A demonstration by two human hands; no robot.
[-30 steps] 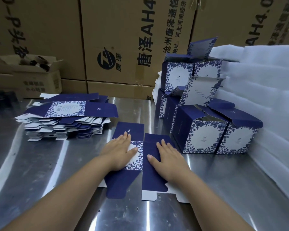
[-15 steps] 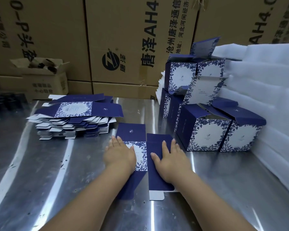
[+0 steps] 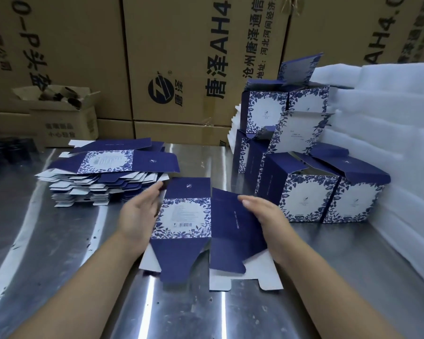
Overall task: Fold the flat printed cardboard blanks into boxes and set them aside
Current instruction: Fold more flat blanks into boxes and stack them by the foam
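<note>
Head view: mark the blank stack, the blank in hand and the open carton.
blank stack [image 3: 108,161], head view, top panel
blank in hand [image 3: 184,214], head view, floral panel
open carton [image 3: 64,128], head view, front wall

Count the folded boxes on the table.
7 boxes: two in front beside the foam, two behind them, one tilted on those, two on top. More may be hidden behind the pile.
</note>
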